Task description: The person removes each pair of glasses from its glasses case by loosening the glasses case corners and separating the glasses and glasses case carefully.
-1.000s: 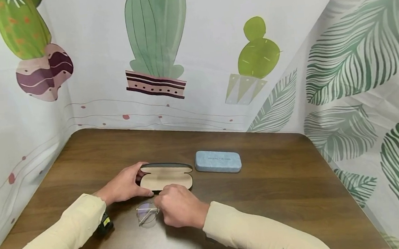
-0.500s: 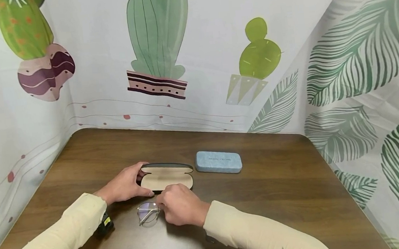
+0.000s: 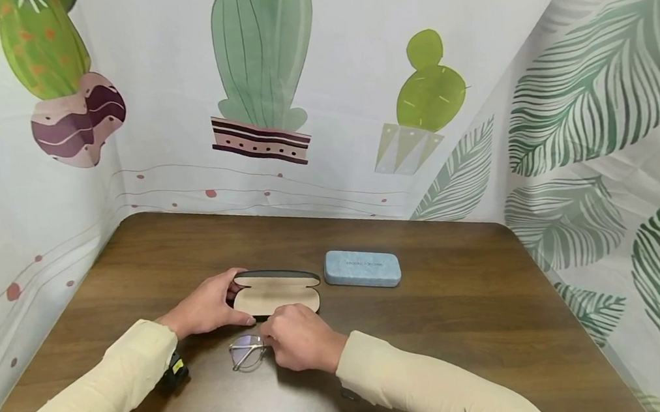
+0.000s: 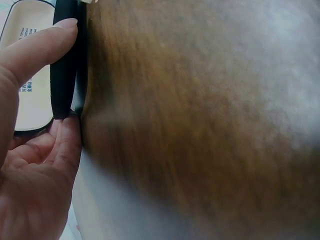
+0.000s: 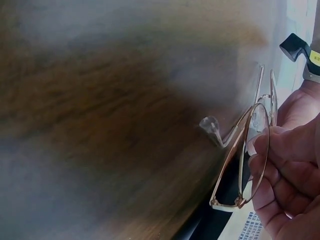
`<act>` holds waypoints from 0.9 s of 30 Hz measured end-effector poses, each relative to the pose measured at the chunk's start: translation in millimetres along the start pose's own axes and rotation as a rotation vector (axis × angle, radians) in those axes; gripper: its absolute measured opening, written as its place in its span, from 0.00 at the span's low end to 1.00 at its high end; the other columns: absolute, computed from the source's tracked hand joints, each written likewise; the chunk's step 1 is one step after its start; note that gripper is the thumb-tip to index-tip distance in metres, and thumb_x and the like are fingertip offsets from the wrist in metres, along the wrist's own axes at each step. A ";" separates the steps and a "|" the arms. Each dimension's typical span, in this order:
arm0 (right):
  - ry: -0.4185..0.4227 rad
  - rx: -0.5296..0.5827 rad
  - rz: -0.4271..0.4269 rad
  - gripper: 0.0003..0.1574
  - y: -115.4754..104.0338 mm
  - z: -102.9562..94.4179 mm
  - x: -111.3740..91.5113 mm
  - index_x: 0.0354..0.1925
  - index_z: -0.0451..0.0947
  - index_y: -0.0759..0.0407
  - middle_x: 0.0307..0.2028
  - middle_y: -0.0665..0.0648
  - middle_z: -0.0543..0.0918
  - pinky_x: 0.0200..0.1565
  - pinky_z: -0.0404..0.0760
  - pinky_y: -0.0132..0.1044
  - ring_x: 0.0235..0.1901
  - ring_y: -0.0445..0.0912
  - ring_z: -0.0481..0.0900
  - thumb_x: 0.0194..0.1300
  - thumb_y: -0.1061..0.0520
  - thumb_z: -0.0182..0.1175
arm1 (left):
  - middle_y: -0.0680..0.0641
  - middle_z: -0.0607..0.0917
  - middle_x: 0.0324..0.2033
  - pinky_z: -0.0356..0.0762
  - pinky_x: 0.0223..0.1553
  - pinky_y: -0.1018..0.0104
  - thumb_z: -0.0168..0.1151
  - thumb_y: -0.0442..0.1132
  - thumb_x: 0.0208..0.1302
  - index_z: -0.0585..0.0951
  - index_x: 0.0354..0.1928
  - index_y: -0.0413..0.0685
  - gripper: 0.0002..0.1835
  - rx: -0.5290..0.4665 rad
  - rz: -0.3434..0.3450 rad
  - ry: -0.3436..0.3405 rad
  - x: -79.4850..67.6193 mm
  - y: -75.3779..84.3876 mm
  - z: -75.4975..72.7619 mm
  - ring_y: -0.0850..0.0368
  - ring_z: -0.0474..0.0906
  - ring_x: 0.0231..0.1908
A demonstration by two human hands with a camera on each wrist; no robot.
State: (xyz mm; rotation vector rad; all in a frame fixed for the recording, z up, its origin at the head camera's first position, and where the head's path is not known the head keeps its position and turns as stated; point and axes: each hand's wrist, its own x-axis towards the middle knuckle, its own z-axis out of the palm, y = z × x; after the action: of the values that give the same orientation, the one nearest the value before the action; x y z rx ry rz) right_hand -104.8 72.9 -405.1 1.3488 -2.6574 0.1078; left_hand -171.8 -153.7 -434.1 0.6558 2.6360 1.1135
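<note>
My left hand point(image 3: 211, 304) grips the left end of an eyeglass case point(image 3: 276, 299) with a dark outside and cream lining. The lid stands raised at the back. In the left wrist view, the thumb lies over the case's black edge point(image 4: 65, 60) and the other fingers are beneath; small print shows on the lining. Just in front of the case, my right hand point(image 3: 300, 339) pinches a pair of thin gold-rimmed eyeglasses point(image 3: 247, 352) by one lens. The right wrist view shows the rim point(image 5: 268, 145) between thumb and fingers, with the temples folded in part. The hand hides some of the eyeglasses in the head view.
A light blue eyeglass case point(image 3: 362, 268), closed, lies right of the dark one on the brown wooden table point(image 3: 464, 325). A white cloth point(image 3: 169, 115) printed with cacti and leaves hangs behind the table. Each wrist wears a dark device, the left one point(image 3: 173, 367) with a yellow label.
My right hand has shifted very slightly to the right with the eyeglasses, and their visible lens is turned a little. The left hand keeps its grip on the dark case.
</note>
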 end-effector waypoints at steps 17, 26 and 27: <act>0.006 0.048 0.011 0.16 3.0 1.0 1.2 0.20 0.75 0.45 0.19 0.38 0.73 0.30 0.69 0.28 0.25 0.35 0.72 0.61 0.60 0.66 | 0.43 0.88 0.48 0.82 0.46 0.64 0.85 0.48 0.47 0.70 0.68 0.37 0.49 -0.014 -0.008 -0.008 -0.2 0.1 -1.3 0.54 0.85 0.48; 0.053 0.109 0.043 0.08 10.7 -6.7 -2.9 0.34 0.89 0.47 0.31 0.40 0.89 0.42 0.81 0.27 0.34 0.34 0.84 0.69 0.54 0.64 | 0.42 0.87 0.49 0.83 0.50 0.57 0.85 0.50 0.48 0.69 0.69 0.36 0.51 0.017 -0.013 -0.006 0.3 -0.3 -1.1 0.51 0.85 0.50; 0.054 0.117 0.051 0.08 11.8 -7.8 -3.3 0.35 0.90 0.48 0.33 0.41 0.90 0.43 0.82 0.28 0.36 0.34 0.85 0.70 0.53 0.64 | 0.42 0.87 0.49 0.83 0.50 0.56 0.85 0.50 0.48 0.69 0.69 0.35 0.51 0.019 -0.010 -0.005 0.4 -0.4 -1.0 0.51 0.85 0.50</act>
State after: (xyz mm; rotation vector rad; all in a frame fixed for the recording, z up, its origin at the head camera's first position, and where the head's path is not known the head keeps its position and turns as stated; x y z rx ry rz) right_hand -111.6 83.6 -398.0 1.2913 -2.6781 0.3066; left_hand -172.6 -154.4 -433.6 0.6472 2.6460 1.0837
